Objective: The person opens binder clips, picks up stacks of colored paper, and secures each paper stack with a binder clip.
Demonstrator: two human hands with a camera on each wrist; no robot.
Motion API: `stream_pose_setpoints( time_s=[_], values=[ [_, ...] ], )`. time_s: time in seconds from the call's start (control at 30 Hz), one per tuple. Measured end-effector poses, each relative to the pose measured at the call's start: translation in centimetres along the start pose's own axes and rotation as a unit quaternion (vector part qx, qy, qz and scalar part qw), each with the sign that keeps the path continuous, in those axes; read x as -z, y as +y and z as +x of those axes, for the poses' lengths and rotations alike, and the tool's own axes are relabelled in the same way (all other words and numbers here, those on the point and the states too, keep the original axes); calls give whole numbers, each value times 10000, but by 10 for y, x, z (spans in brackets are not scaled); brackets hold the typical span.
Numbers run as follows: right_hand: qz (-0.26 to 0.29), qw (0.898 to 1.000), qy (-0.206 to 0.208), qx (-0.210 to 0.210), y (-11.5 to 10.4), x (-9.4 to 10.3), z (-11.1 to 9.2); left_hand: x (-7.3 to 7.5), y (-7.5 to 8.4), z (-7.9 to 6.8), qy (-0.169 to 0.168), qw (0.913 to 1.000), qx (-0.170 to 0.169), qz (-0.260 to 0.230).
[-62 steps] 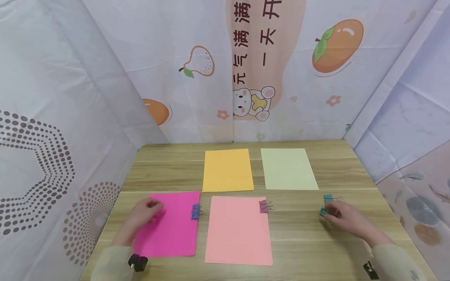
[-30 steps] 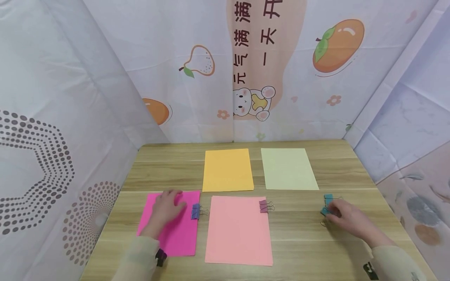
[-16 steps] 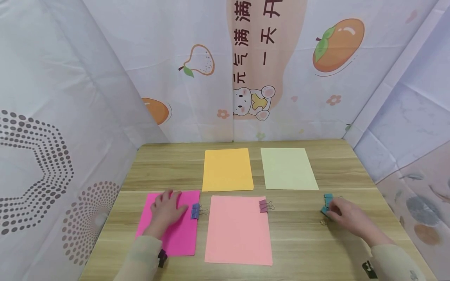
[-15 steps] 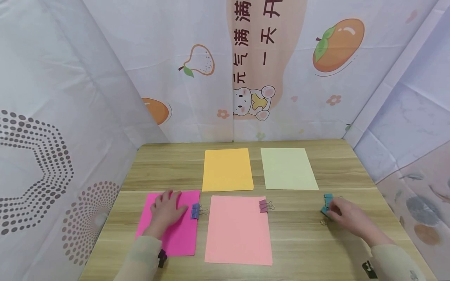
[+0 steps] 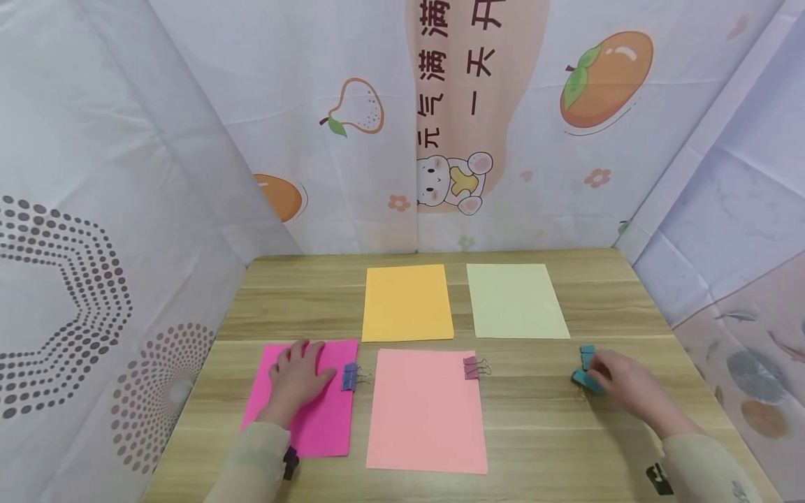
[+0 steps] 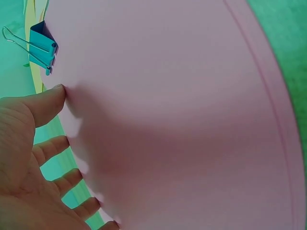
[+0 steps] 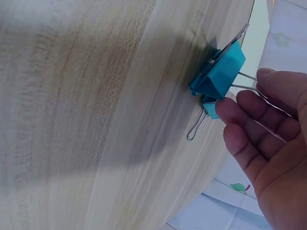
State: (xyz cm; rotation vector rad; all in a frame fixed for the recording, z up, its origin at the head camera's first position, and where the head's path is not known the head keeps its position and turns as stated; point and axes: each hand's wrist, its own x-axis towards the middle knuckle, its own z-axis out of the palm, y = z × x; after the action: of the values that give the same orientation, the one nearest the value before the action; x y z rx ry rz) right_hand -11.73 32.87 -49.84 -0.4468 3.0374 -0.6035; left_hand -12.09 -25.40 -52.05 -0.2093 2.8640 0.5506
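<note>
In the head view my left hand (image 5: 295,381) rests with spread fingers on a stack of magenta paper (image 5: 327,426). A purple binder clip (image 5: 349,377) sits on the right edge of that stack, just beyond the thumb; the left wrist view shows the same clip (image 6: 43,45) tinted teal. Far to the right, my right hand (image 5: 625,381) pinches a wire handle of a teal binder clip (image 5: 588,381). The right wrist view shows thumb and fingers at this handle, the clip's body (image 7: 225,72) tilted. Close behind it lies a second teal binder clip (image 7: 209,106), partly hidden.
Salmon pink paper (image 5: 424,419) lies mid-table, with a mauve binder clip (image 5: 472,367) at its upper right edge. Yellow-orange paper (image 5: 407,304) and pale green paper (image 5: 518,302) lie farther back. Printed cloth (image 5: 352,195) hangs behind and at both sides of the wooden table (image 5: 528,433).
My left hand has moved right onto the magenta paper and spread its fingers, then stayed still. The teal clip in my right hand has turned, showing more of its flat side.
</note>
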Motion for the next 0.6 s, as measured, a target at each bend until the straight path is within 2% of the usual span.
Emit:
stream_pose_setpoints(
  time_s=[0.6],
  values=[
    [-40,9999,-34,-98,-2,0,1,-4,-4,3,34,10000,52,51]
  ],
)
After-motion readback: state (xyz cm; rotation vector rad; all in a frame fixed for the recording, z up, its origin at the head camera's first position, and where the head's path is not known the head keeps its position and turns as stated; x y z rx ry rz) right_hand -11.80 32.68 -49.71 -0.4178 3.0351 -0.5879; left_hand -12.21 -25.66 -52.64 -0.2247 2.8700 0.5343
